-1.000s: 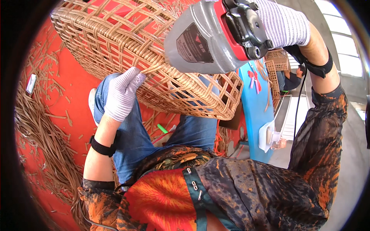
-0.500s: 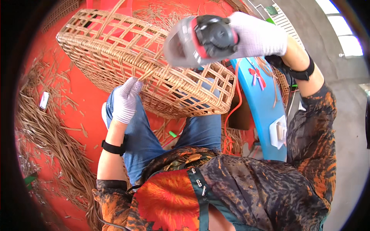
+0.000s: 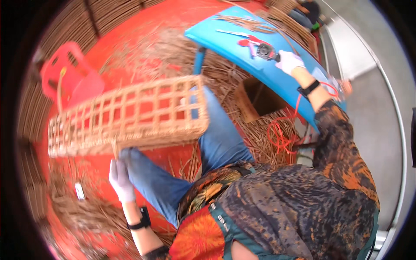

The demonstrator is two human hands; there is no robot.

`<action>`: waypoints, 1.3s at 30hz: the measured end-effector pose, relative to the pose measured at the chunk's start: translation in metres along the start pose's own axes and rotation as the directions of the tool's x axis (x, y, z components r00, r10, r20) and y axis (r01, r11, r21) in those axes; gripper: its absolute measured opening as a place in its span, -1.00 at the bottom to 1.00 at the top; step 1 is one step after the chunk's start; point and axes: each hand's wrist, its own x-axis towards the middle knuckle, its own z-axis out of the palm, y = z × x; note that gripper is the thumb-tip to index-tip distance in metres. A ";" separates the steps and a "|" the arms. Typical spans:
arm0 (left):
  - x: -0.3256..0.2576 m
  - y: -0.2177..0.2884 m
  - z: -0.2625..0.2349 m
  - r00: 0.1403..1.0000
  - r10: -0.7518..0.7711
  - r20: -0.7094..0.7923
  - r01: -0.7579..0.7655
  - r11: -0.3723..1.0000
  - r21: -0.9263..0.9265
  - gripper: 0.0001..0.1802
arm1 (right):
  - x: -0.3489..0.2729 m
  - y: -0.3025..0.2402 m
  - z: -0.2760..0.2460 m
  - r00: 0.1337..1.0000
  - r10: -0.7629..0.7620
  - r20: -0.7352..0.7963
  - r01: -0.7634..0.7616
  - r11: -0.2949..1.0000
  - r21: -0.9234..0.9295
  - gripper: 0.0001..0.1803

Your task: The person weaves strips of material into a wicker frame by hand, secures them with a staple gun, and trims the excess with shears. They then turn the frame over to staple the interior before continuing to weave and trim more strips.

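Observation:
A long woven rattan basket rests tilted across my knees, its open lattice side facing up. My left hand, in a white glove, is closed at the basket's near edge, pinching a loose rattan strand. On the right, my gloved right hand grips a black, grey and red air nail gun at the blue table's surface. Whether the gun rests fully on the table I cannot tell. Its working end is hard to make out through blur.
Red-handled tools and cut strips lie on the blue table. An orange hose coils beside a cardboard box. A red plastic chair stands left, and rattan bundles cover the floor. Another person sits at the back.
My right hand has carried the nail gun from above the basket rightward to the blue table. The basket has shifted left and turned, with my left hand still at its edge. The view has swung.

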 end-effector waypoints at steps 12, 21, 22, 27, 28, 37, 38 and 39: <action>-0.022 0.018 -0.030 0.987 0.157 0.013 -0.150 0.908 0.391 -0.74 | 0.001 0.035 0.068 0.994 0.108 -0.014 -0.103 0.974 0.201 -0.42; 0.004 0.058 -0.065 0.854 0.472 -0.219 -0.259 0.751 0.608 -0.78 | 0.039 0.055 0.113 0.891 0.427 0.153 -0.447 0.885 0.131 -0.34; 0.020 0.077 -0.065 0.778 0.580 -0.241 -0.334 0.707 0.623 -0.79 | 0.039 0.055 0.102 0.862 0.477 0.169 -0.498 0.859 0.119 -0.34; 0.103 0.117 -0.110 0.640 0.759 -0.121 -0.205 0.320 0.925 -0.56 | 0.041 -0.015 0.030 0.947 0.281 0.158 -0.241 0.942 -0.235 -0.39; 0.115 0.126 -0.109 0.676 0.737 0.006 -0.290 0.259 0.922 -0.55 | 0.048 -0.032 0.015 0.977 0.196 0.083 -0.186 0.975 -0.123 -0.37; 0.151 0.078 -0.130 0.932 0.342 -0.120 -0.357 0.806 -0.472 -0.76 | -0.068 -0.280 -0.094 0.570 -0.625 -0.534 0.819 0.485 0.306 -0.40; 0.150 0.081 -0.120 0.925 0.270 -0.266 -0.373 0.776 -0.509 -0.82 | -0.060 -0.291 -0.084 0.564 -0.637 -0.526 0.814 0.538 0.221 -0.36; 0.150 0.080 -0.118 0.927 0.261 -0.269 -0.367 0.776 -0.514 -0.82 | -0.054 -0.302 -0.079 0.558 -0.668 -0.493 0.827 0.499 0.260 -0.36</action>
